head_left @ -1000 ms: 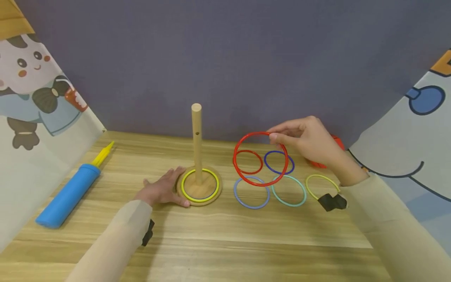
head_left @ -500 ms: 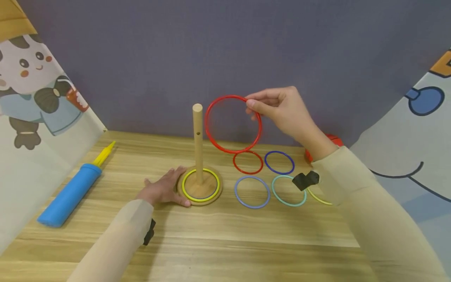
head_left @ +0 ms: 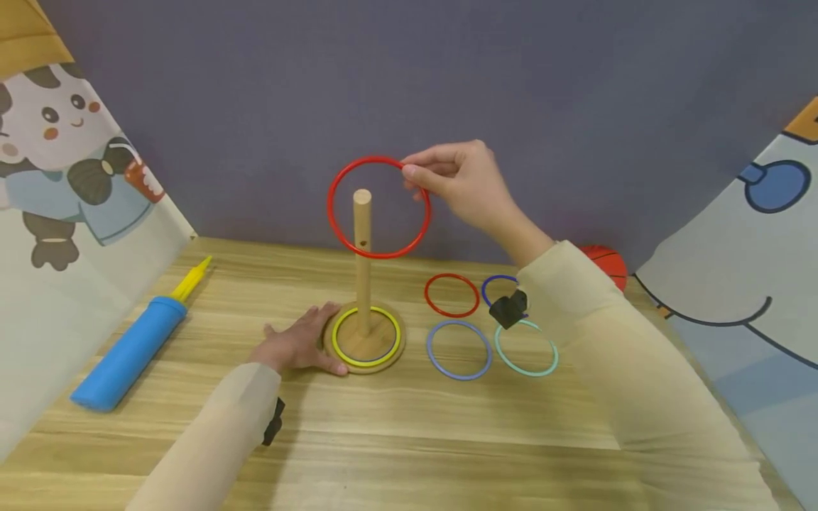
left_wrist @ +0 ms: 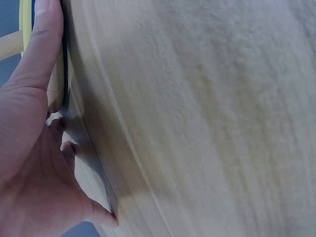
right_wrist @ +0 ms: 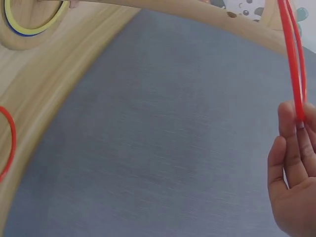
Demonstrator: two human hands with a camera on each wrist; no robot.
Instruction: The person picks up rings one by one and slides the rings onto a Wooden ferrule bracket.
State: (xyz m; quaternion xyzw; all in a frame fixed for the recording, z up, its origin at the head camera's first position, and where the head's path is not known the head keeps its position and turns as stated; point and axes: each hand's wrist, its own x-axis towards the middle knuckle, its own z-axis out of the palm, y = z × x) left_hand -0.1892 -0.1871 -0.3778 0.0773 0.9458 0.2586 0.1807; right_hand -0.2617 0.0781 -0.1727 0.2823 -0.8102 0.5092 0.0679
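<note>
Surface (head_left: 447,447): wood-grain finish, faint sheen. Peg (head_left: 363,287) and base (head_left: 350,342): smooth, matt wood. Raised ring (head_left: 330,205): smooth plastic, slightly glossy. Pump (head_left: 131,353), by left edge: smooth plastic. Backdrop (head_left: 287,128), along back edge: matt cloth. Sleeves (head_left: 211,433): matt cloth.

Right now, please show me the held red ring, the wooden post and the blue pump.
Held red ring (right_wrist: 291,59): right wrist view, on its rim.
Wooden post (head_left: 363,284): head view, on its lower shaft.
Blue pump (head_left: 131,355): head view, on its barrel.
</note>
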